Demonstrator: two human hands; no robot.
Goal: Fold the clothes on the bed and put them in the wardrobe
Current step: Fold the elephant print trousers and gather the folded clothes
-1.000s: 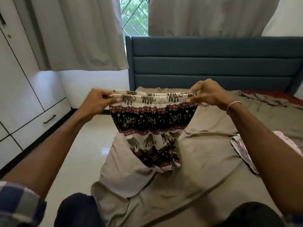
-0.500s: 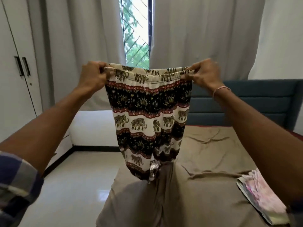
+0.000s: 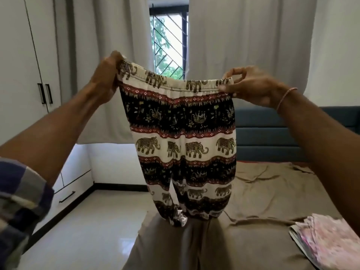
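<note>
A pair of elephant-print trousers [image 3: 183,137], cream, black and red, hangs in the air in front of me over the bed [image 3: 263,193]. My left hand [image 3: 106,78] grips the left end of the waistband. My right hand [image 3: 251,84] pinches the right end, a little lower. The trouser cuffs dangle just above the brown bedsheet. A folded pink floral garment [image 3: 327,240] lies on the bed at the lower right. The white wardrobe [image 3: 23,61] with black handles stands at the left, its doors shut.
A blue padded headboard [image 3: 272,133] backs the bed. Grey curtains [image 3: 243,45] frame a barred window [image 3: 168,43]. White drawers [image 3: 72,184] sit low on the left beside a shiny tiled floor [image 3: 93,227].
Both hands have lifted the trousers higher, from just above the bed to full hanging length, and spread the waistband. The view has tilted up toward the window.
</note>
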